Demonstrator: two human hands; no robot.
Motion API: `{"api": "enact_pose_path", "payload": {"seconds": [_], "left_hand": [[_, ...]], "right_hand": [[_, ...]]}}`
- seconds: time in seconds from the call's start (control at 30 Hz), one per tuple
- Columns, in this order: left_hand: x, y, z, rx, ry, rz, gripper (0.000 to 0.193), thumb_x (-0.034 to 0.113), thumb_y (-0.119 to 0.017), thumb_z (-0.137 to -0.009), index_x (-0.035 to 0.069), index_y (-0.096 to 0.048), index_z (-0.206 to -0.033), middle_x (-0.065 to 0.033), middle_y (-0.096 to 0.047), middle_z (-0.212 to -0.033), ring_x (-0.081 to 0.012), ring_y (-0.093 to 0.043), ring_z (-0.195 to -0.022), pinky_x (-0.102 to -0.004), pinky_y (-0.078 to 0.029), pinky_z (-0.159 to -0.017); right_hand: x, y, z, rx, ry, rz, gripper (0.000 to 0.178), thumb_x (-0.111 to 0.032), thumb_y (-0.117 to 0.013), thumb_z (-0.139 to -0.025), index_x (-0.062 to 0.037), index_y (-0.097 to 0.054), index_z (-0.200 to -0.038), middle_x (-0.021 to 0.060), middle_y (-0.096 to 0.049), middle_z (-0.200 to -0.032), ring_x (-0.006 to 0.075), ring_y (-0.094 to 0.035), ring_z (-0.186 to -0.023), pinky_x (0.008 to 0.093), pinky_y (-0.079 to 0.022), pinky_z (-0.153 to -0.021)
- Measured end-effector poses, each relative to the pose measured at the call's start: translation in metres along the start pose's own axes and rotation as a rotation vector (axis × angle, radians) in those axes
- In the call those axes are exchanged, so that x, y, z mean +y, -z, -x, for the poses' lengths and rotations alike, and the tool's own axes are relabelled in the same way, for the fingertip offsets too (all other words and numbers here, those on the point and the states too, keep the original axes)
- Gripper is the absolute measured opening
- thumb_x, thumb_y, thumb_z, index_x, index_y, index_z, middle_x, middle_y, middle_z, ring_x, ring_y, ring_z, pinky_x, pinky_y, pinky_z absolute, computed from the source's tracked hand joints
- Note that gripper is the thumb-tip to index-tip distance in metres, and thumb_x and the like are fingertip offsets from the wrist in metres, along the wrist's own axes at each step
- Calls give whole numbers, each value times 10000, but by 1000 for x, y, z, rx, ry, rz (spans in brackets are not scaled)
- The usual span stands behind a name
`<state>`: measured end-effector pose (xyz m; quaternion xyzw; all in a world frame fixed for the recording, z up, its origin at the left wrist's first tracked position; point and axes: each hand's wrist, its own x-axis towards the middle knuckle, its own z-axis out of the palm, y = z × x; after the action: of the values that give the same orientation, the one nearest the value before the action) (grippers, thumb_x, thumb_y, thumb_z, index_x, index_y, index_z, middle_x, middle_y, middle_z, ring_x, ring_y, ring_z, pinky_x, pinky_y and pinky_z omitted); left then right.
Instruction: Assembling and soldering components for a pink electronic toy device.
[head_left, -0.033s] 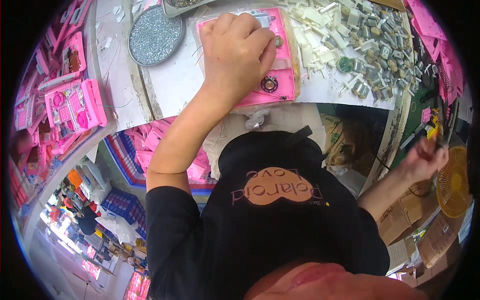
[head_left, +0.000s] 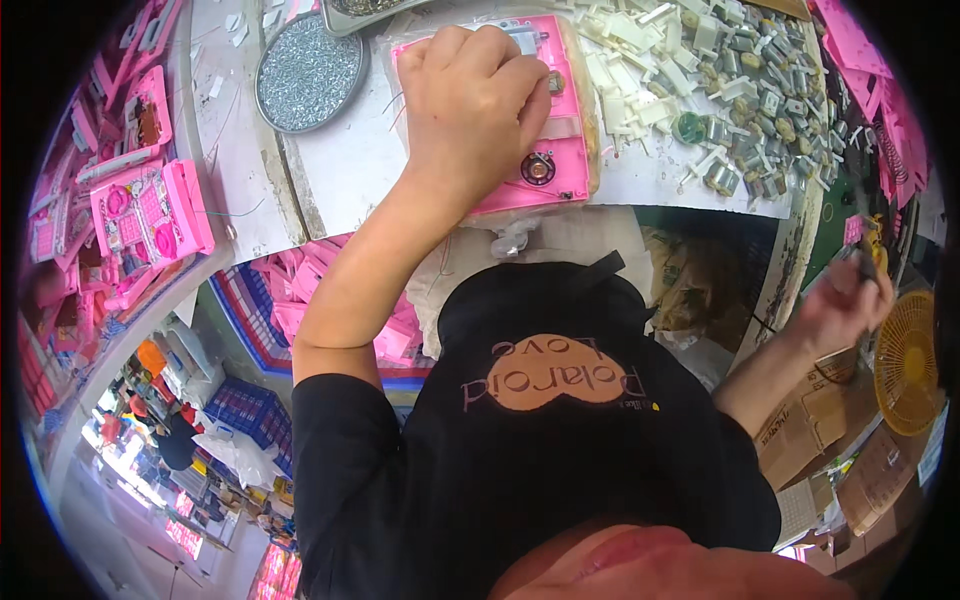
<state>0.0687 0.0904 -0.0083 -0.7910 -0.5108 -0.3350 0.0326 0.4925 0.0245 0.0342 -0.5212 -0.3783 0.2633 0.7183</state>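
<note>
Pink casing (head_left: 566,176) is probably being steadied by the curled left hand (head_left: 472,100), fingertips hidden, while the right hand (head_left: 838,312) is looking blurry, so can't tell either grip.

Bright white-topped counter (head_left: 340,175), smeared bare right hand (head_left: 845,308)

Pale light fills the counter, and the bare left hand (head_left: 472,105) is crisp there. Small silvery metal pieces (head_left: 312,72) toward the counter's left edge glint. Beyond its right edge, the right hand is too blurred to show its fingertips clearly. Shadow darkens the space under the near edge. White glare washes out the distant room (head_left: 128,475) at lower left. Straight edges bow toward a round, black-cornered rim.
</note>
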Motion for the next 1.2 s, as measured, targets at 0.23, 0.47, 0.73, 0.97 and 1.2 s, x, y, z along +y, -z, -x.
{"api": "enact_pose_path", "payload": {"seconds": [0.23,0.47,0.73,0.97,1.2], "left_hand": [[1,-2,-7,-13,-32,-11,75,158,-765,-734,158,-690,-738,19,-573,-824,-218,-533,-846,-416,-354,-790],[2,1,-6,-26,-33,-30,101,174,-768,-734,152,-670,-735,12,-573,-828,-225,-538,-845,-417,-354,-788],[2,2,-7,-35,-31,-23,114,169,-776,-725,150,-665,-741,15,-569,-825,-221,-535,-842,-412,-355,-791],[2,1,-6,-4,-21,-5,123,171,-775,-725,152,-654,-731,16,-570,-824,-215,-535,-839,-408,-351,-784],[2,1,-6,4,-34,-29,128,185,-774,-734,155,-650,-726,15,-577,-831,-216,-540,-836,-411,-351,-787]], "right_hand": [[19,-125,72,-730,-11,173,326,11,-746,-837,27,-666,-1152,102,-685,-1034,128,-622,-843,249,-495,-778],[33,-169,69,-924,270,212,272,-25,-781,-819,8,-692,-1074,74,-635,-746,167,-560,-610,276,-430,-556],[34,-179,75,-936,306,247,248,-24,-788,-804,0,-698,-1035,75,-629,-720,194,-559,-587,292,-436,-545],[36,-181,78,-940,363,272,246,-31,-794,-802,-2,-694,-1025,79,-644,-730,196,-563,-580,297,-441,-537],[34,-175,73,-928,356,257,261,-23,-792,-802,4,-692,-1042,84,-650,-735,198,-566,-579,284,-435,-534]]}}
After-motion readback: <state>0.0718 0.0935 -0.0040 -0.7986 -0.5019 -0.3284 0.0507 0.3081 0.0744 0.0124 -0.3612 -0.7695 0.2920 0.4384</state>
